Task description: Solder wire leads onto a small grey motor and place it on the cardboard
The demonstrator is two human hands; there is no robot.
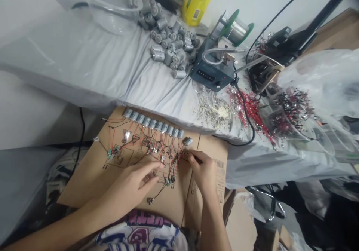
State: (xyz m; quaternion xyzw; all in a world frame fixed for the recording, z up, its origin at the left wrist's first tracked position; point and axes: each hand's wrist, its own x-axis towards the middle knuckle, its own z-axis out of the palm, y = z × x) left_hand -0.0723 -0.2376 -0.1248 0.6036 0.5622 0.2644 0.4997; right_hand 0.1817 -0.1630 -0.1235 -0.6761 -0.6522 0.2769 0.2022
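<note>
A row of small silver motors (153, 123) lies along the far edge of a cardboard sheet (92, 176), with red and black wires and small green boards (113, 152) spread below it. One more motor (188, 141) sits at the right end, slightly apart. Over the wires is my left hand (140, 180), its thumb and fingers apart and nothing visibly held. My right hand (202, 165) is closed in a pinch near the single motor, at the ends of dark wires; what is between the fingertips is too small to make out.
Behind the cardboard, a cloth-covered table (112, 71) bears a pile of motors (171, 45), a dark soldering unit (211, 66), a solder spool (237, 28), a yellow bottle (198, 4), red wires (248, 109) and plastic bags (325, 79). A black cable hangs over the table edge.
</note>
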